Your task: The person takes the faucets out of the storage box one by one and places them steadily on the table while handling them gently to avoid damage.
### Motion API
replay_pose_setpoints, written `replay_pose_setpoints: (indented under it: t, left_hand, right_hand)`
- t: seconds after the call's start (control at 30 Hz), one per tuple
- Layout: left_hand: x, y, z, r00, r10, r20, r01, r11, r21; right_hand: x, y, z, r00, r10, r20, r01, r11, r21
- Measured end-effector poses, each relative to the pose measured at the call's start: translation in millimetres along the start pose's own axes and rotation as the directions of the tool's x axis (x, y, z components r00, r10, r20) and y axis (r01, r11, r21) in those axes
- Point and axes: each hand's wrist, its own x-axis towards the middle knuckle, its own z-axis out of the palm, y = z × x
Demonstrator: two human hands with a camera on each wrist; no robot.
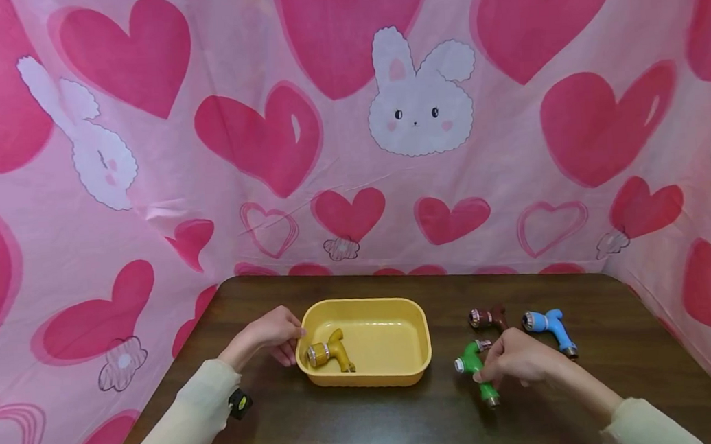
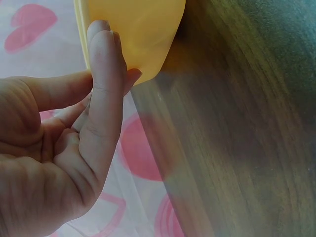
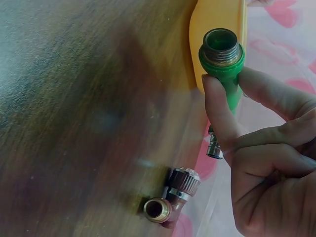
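My left hand [image 1: 274, 332] pinches the left rim of a yellow plastic tub [image 1: 389, 347] between thumb and fingers; the left wrist view shows this grip on the tub's wall [image 2: 143, 37] closely. Inside the tub, toward its left end, lies a mustard-yellow water tap [image 1: 338, 354]. Right of the tub, my right hand [image 1: 520, 358] holds a green water tap [image 1: 472, 360] between thumb and forefinger. In the right wrist view, the open threaded end of the green tap [image 3: 227, 74] faces the camera, above the tabletop.
A dark red-brown tap [image 1: 489, 318] lies behind my right hand, and a blue tap [image 1: 551, 325] lies to its right. All this is on a dark wooden table [image 1: 358, 431]. A pink cloth [image 1: 351, 153] with hearts and rabbits hangs around the table's back and sides.
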Motion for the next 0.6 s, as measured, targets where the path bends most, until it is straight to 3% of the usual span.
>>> replay_pose_setpoints:
  t: [0.6]
  left_hand:
    - [0.7, -2.4, 0.4, 1.000, -0.002, -0.003, 0.002, 1.000, 0.010]
  right_hand:
    - [-6.2, 17, 1, 1.000, -0.003, 0.017, 0.002, 1.000, 0.009]
